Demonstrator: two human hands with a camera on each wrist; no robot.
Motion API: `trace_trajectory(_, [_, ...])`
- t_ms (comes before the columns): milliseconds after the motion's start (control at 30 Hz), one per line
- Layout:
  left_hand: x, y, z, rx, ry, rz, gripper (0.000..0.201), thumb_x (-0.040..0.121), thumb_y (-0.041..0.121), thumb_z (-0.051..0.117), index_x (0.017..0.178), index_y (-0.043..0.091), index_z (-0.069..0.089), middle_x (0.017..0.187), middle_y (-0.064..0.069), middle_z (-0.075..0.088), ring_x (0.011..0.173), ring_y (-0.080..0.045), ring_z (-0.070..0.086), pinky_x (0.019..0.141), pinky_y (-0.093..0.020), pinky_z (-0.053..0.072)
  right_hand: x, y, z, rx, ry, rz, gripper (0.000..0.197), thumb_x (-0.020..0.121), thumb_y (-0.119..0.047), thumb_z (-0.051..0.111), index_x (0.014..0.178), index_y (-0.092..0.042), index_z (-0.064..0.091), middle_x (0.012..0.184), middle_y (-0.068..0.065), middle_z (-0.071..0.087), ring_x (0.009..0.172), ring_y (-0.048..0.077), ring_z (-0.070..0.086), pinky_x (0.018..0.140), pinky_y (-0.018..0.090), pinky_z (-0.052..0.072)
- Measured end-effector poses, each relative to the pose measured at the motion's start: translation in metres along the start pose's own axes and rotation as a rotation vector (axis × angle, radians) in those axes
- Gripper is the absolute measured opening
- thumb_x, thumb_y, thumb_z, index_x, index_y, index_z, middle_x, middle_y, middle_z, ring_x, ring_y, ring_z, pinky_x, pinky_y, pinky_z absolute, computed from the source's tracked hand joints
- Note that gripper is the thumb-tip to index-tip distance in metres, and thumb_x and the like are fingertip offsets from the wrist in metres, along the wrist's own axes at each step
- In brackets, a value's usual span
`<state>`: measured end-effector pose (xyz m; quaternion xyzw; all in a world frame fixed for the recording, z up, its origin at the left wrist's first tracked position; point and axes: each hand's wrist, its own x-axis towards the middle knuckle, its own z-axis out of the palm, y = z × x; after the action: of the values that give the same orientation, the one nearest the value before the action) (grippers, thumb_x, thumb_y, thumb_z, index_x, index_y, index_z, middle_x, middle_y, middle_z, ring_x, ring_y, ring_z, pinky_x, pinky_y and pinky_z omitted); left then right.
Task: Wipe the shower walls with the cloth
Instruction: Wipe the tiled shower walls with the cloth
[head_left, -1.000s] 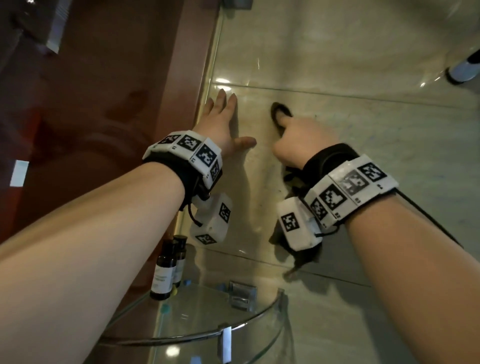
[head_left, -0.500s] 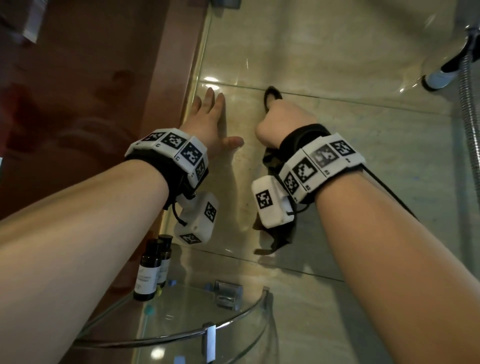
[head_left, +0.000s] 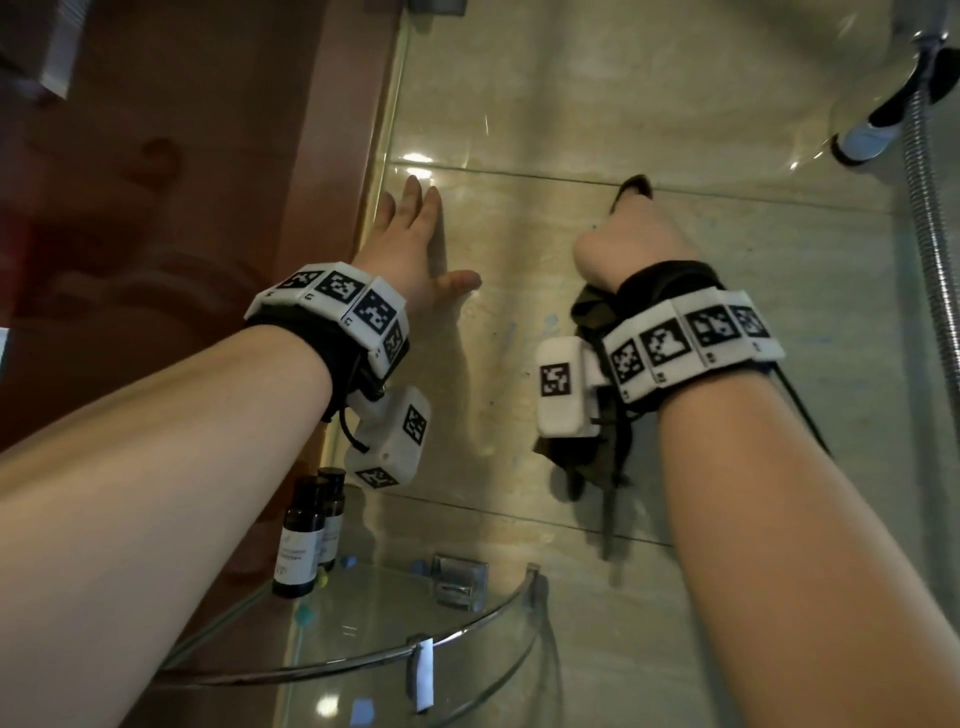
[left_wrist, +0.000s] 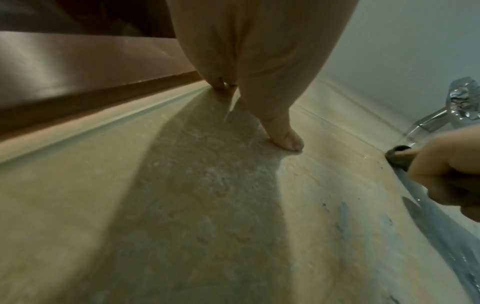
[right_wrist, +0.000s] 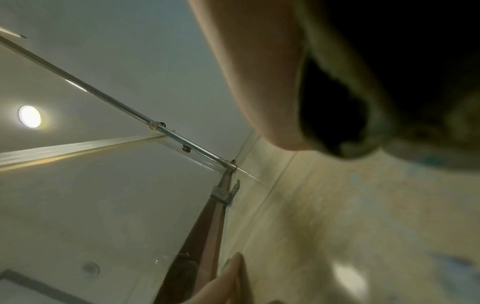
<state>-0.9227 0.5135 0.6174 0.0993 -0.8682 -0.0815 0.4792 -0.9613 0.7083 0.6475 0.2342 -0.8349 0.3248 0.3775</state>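
My left hand (head_left: 415, 244) lies flat on the beige tiled shower wall (head_left: 753, 291), fingers straight and thumb spread; the left wrist view shows the thumb tip (left_wrist: 288, 139) touching the tile. My right hand (head_left: 634, 244) grips a dark olive cloth (head_left: 587, 457) against the wall to the right of the left hand. The cloth pokes out above the fist and hangs below the wrist. In the left wrist view the right hand (left_wrist: 446, 166) holds the cloth (left_wrist: 400, 158) at the far right. The right wrist view shows the dark cloth (right_wrist: 363, 102) close up.
A glass corner shelf (head_left: 467, 644) with two small dark bottles (head_left: 306, 530) sits below the hands. A brown panel (head_left: 182, 208) meets the tile at the left. A metal shower hose (head_left: 930, 218) and a handset (head_left: 872, 130) hang at the right.
The right hand with the cloth slid left and up half a second ago, then to the right and slightly down now. The left hand stays flat on the wall.
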Motion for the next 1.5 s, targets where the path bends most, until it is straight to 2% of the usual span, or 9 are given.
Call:
trace_trajectory(167, [0.0,0.0,-0.001,0.0,0.0,0.007,0.103,0.086,0.053,0.06,0.154,0.014,-0.006,0.162,-0.005,-0.014,0.148,-0.03,-0.012,0.119,-0.041,0.002,-0.014,-0.021,0.018,-0.046,-0.117,-0.123,0.074,0.09,-0.013,0.042,0.154,-0.028,0.01,0.141,0.007,0.049,0.078,0.016,0.048,0.06,0.026,0.042])
trace_trajectory(367, [-0.001,0.001,0.0,-0.026,0.015,0.01,0.1,0.087,0.05,0.061,0.155,0.015,-0.004,0.162,-0.003,-0.014,0.148,-0.028,-0.012,0.12,-0.039,0.003,-0.027,0.015,0.014,-0.233,-0.051,-0.082,0.077,0.087,-0.017,0.045,0.154,-0.029,0.009,0.117,0.009,0.061,0.093,0.028,0.06,0.084,0.038,0.051])
trace_trajectory(533, [-0.001,0.001,0.0,-0.027,0.005,0.011,0.101,0.087,0.05,0.061,0.154,0.015,-0.005,0.162,-0.003,-0.015,0.148,-0.028,-0.013,0.12,-0.041,0.003,-0.025,0.013,0.011,-0.234,-0.012,-0.022,0.081,0.087,-0.017,0.047,0.154,-0.015,0.001,0.113,0.01,0.062,0.088,0.026,0.058,0.076,0.038,0.051])
trace_trajectory(633, [0.0,0.0,0.0,-0.022,-0.001,0.005,0.102,0.086,0.051,0.061,0.154,0.015,-0.005,0.161,-0.002,-0.015,0.148,-0.028,-0.013,0.12,-0.042,0.003,-0.027,-0.007,0.029,-0.218,-0.07,-0.103,0.081,0.088,-0.016,0.045,0.154,-0.02,0.0,0.116,0.008,0.062,0.093,0.025,0.061,0.077,0.036,0.05])
trace_trajectory(900, [-0.002,0.001,0.002,0.0,-0.003,0.001,0.1,0.088,0.051,0.06,0.155,0.016,-0.005,0.162,-0.001,-0.015,0.148,-0.028,-0.013,0.12,-0.042,0.004,-0.03,0.015,0.027,-0.396,-0.011,-0.03,0.081,0.091,-0.018,0.047,0.153,-0.008,-0.004,0.075,0.003,0.043,0.06,0.021,0.042,0.063,0.034,0.036])
trace_trajectory(1067, [-0.001,-0.001,0.002,-0.003,-0.003,0.005,0.104,0.086,0.053,0.062,0.154,0.016,-0.005,0.161,-0.002,-0.015,0.148,-0.028,-0.014,0.12,-0.041,0.002,-0.04,-0.003,0.032,-0.282,-0.031,-0.092,0.057,0.092,-0.016,0.046,0.145,-0.002,0.028,0.112,0.011,0.061,0.099,0.029,0.06,0.073,0.035,0.042])
trace_trajectory(1233, [-0.003,0.002,0.001,0.021,-0.011,0.005,0.104,0.086,0.054,0.062,0.154,0.014,-0.005,0.162,-0.004,-0.014,0.148,-0.03,-0.013,0.12,-0.042,0.003,-0.048,-0.007,0.053,-0.383,-0.074,-0.215,0.076,0.093,-0.02,0.044,0.154,-0.019,-0.001,0.115,0.008,0.062,0.1,0.026,0.061,0.07,0.034,0.038])
trace_trajectory(1400, [-0.004,0.0,0.003,0.034,-0.019,0.014,0.103,0.087,0.054,0.06,0.154,0.015,-0.007,0.161,-0.002,-0.016,0.147,-0.029,-0.014,0.121,-0.043,0.003,-0.051,0.015,0.037,-0.398,0.007,-0.027,0.078,0.09,-0.011,0.045,0.151,0.001,-0.001,0.111,0.009,0.063,0.099,0.027,0.063,0.068,0.034,0.036])
trace_trajectory(1500, [-0.002,-0.002,0.003,0.025,-0.026,0.016,0.104,0.086,0.055,0.061,0.154,0.016,-0.008,0.161,-0.002,-0.017,0.147,-0.029,-0.015,0.121,-0.044,0.003,-0.055,0.0,0.036,-0.366,-0.051,-0.088,0.052,0.092,-0.014,0.044,0.141,0.001,0.035,0.107,0.009,0.061,0.103,0.028,0.061,0.072,0.033,0.037])
